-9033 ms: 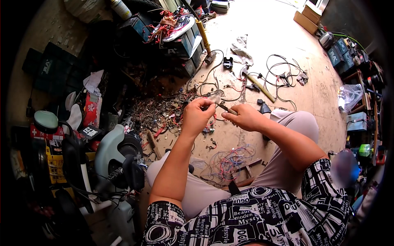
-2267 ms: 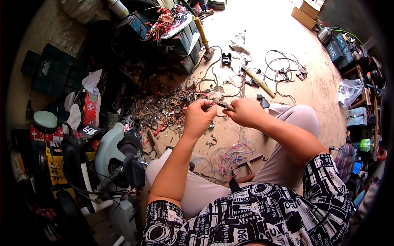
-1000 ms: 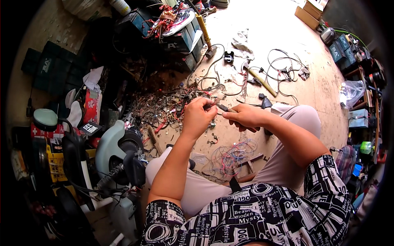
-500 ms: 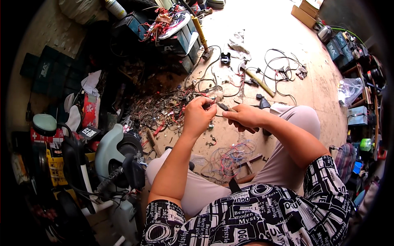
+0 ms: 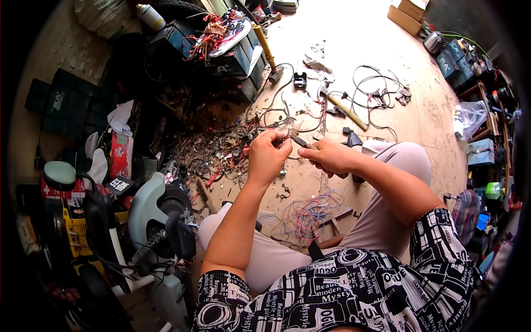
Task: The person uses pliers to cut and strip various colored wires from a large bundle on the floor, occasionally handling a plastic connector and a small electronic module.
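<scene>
My left hand (image 5: 269,150) is raised over the floor, with thumb and fingers pinched on a thin wire (image 5: 289,136); most of the wire is hidden by the fingertips. Just to its right, my right hand (image 5: 332,156) is closed around a dark, narrow-nosed tool (image 5: 299,141) that looks like pliers. The tool's nose points left, close to the pinched fingertips. I cannot tell whether it touches the wire. Beneath both hands, a tangle of thin coloured wires (image 5: 312,213) lies on the floor between my legs.
Scrap wires and small debris (image 5: 215,133) cover the floor ahead to the left. A yellow-handled hammer (image 5: 345,110) and looped black cable (image 5: 381,91) lie farther right. Stacked batteries (image 5: 235,61) stand at the back, a grey scooter part (image 5: 146,207) at left, loaded shelves (image 5: 481,152) at right.
The tool's nose and the right hand have shifted very slightly, staying beside the left fingertips. Both hands keep their grips. The whole view has moved a little.
</scene>
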`<act>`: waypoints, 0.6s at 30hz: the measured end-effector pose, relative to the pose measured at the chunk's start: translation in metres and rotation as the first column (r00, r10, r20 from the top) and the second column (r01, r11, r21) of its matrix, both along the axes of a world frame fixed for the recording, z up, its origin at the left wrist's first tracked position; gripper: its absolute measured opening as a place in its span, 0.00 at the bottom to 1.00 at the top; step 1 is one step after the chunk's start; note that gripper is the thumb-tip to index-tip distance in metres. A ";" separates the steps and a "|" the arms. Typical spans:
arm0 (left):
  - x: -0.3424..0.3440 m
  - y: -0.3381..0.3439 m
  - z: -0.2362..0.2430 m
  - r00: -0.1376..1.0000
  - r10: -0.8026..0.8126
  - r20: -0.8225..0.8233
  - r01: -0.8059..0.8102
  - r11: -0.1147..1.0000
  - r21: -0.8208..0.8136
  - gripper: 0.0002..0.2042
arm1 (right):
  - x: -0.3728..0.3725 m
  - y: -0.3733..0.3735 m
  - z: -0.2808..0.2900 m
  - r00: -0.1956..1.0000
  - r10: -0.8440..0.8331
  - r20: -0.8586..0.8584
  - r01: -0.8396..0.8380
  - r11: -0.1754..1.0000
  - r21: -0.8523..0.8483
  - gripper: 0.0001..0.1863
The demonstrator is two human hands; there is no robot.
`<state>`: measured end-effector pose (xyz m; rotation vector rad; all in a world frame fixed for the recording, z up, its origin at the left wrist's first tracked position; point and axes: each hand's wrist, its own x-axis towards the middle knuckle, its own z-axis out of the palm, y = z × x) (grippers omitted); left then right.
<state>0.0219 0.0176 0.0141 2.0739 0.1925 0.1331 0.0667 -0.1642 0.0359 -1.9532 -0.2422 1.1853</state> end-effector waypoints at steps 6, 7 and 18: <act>0.010 -0.008 -0.015 0.992 0.044 -0.118 -0.070 0.972 -0.226 0.08 | 0.002 0.002 0.006 0.993 -0.072 0.092 0.081 0.992 -0.096 0.29; 0.012 -0.012 -0.012 0.993 0.038 -0.113 -0.063 0.971 -0.232 0.08 | 0.003 0.000 0.004 0.980 -0.177 0.094 0.186 0.977 -0.099 0.28; 0.013 -0.014 -0.014 0.981 -0.011 -0.195 -0.119 0.758 -0.641 0.07 | 0.020 -0.004 -0.042 0.828 -0.529 -0.186 0.559 0.804 0.202 0.29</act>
